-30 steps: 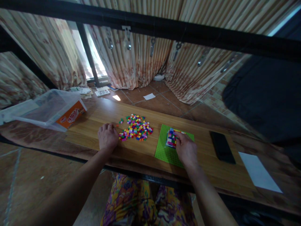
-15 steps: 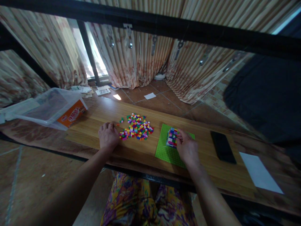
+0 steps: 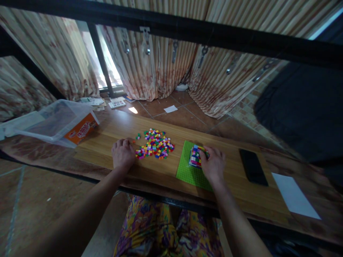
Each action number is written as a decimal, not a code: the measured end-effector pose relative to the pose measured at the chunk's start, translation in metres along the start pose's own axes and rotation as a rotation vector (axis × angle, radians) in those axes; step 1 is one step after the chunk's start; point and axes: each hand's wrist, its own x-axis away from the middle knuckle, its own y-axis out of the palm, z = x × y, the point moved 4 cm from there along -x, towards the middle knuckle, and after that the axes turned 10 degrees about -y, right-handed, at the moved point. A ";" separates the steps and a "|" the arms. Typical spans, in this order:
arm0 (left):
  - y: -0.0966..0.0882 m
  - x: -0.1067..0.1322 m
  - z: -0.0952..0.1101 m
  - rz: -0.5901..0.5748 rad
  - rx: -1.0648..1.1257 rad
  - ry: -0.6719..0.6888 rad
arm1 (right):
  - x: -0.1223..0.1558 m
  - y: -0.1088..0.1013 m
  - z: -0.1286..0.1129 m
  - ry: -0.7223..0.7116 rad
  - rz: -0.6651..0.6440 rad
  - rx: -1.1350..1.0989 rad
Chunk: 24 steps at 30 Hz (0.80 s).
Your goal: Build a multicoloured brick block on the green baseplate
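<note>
On a green studded baseplate (image 3: 184, 167) stands a small block of stacked toy bricks (image 3: 195, 156) in many colours. My right hand (image 3: 213, 164) is at the block's right side, its thumb and fingers closed on that edge and covering part of it. Left of the baseplate lies a loose pile of small coloured toy bricks (image 3: 158, 144). My left hand (image 3: 123, 154) rests on the wooden board beside the pile's left end. Its fingers are curled down, and whatever may be under them is hidden.
An open clear plastic box (image 3: 56, 125) with an orange label stands at the left. A black phone (image 3: 253, 167) lies on the wooden board (image 3: 230, 196) right of the baseplate, with a white sheet of paper (image 3: 294, 196) beyond it. A dark bar (image 3: 171, 25) crosses above.
My right hand's fingers have shifted on the block, spreading further over its far right edge. The left hand stays in the same place by the pile.
</note>
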 end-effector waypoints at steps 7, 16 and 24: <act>0.001 0.000 -0.001 0.011 0.005 0.016 | 0.004 0.008 0.000 0.078 -0.066 0.004; 0.002 0.000 -0.001 0.020 -0.008 0.017 | 0.005 0.011 0.003 0.051 -0.021 -0.076; 0.002 0.001 -0.001 0.026 -0.018 0.009 | 0.021 -0.016 -0.013 -0.022 0.233 -0.190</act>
